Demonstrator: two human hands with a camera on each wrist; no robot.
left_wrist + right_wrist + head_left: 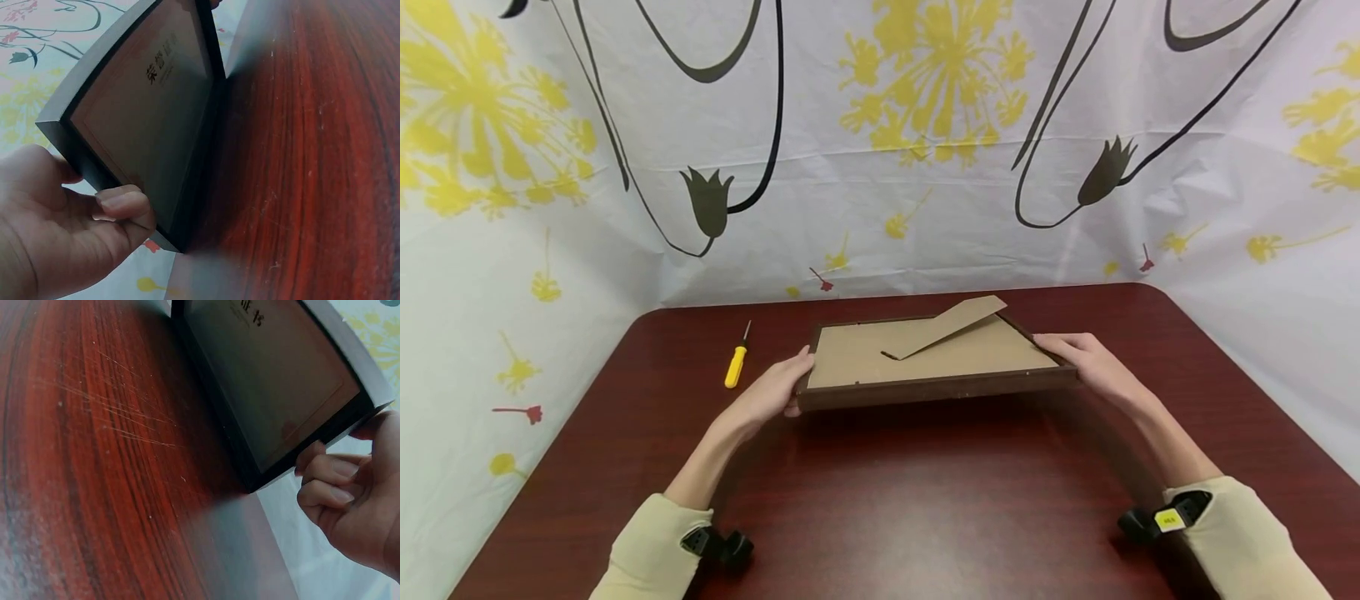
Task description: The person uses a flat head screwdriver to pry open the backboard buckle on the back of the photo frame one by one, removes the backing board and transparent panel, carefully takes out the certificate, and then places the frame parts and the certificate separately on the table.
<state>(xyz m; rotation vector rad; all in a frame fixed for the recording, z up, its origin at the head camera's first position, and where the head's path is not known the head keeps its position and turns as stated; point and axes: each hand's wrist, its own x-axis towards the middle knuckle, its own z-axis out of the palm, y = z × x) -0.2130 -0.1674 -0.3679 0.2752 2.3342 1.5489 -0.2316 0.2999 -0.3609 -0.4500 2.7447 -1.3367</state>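
Observation:
A dark-edged picture frame (pixel 936 387) is tilted above the table, its brown backing board (pixel 850 354) facing up and its near edge raised. From that back a cardboard stand flap (pixel 951 325) sticks up at an angle. My left hand (pixel 772 390) grips the left side, its fingers curled around the edge in the left wrist view. On the opposite side, my right hand (pixel 1093 367) holds the edge, fingers bent under it in the right wrist view. Both wrist views show the frame's front, where a printed sheet (pixel 144 106) with dark characters faces the tabletop.
A screwdriver (pixel 737 362) with a yellow handle lies on the dark red wooden table (pixel 925 508), left of the frame. Behind the table hangs a white patterned cloth (pixel 880 217), which also runs along both sides.

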